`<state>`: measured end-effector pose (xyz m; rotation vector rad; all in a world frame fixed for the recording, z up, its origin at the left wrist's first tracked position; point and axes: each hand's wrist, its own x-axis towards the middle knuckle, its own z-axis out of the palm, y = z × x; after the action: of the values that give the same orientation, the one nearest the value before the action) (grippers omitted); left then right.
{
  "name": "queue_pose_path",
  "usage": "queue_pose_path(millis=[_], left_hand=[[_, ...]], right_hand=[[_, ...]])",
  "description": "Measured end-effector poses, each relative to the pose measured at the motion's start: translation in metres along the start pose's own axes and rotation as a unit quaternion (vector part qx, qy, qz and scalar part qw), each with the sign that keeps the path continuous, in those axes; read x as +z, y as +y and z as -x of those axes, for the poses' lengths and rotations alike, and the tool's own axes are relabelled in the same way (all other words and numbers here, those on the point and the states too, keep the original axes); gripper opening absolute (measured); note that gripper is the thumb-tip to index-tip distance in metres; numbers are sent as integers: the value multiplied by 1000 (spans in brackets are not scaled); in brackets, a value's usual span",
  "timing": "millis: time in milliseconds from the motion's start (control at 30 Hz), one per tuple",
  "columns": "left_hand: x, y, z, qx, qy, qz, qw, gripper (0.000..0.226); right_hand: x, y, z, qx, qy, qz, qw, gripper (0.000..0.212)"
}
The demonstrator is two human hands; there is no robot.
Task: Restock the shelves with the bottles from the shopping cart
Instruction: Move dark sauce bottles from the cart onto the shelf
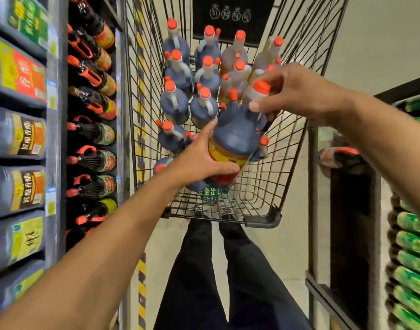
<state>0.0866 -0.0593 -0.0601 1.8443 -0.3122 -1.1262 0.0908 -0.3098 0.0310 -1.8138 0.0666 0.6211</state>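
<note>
While both my hands are on one dark jug with a red cap [237, 136], I judge the pick-up step is in hand: it sits lifted above the wire shopping cart [285, 167], over the other jugs [175, 103]. My left hand [199, 158] wraps its yellow-labelled body; my right hand [297, 91] pinches the neck just under the cap. Next, I reckon, comes a swing left to the shelves [54, 129], which calls for a steady two-handed carry and a free slot.
</note>
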Motion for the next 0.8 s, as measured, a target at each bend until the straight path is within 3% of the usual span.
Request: queue_pose_path(millis=[100,167,267,400,467,567,667,800], left_hand=[[6,4,5,5,8,63,998,73],[11,3,10,5,27,96,995,59],[14,0,18,-9,60,138,989,66],[6,-5,24,-28,76,163,983,72],[1,-8,27,-37,78,162,983,69],[1,-14,31,-53,103,179,977,59],[8,-21,38,-78,152,206,963,62],[14,-29,39,-97,207,231,946,56]], right_hand=[[-7,-9,-5,18,-25,-5,1000,37],[-3,-9,-13,34,-16,-16,999,35],[9,0,-24,50,12,-52,997,41],[35,11,-33,42,66,-116,990,19],[48,24,-30,22,117,-152,981,15],[75,57,-14,32,260,-167,950,14],[112,92,13,82,381,-171,905,8],[158,128,31,182,457,-179,852,5]])
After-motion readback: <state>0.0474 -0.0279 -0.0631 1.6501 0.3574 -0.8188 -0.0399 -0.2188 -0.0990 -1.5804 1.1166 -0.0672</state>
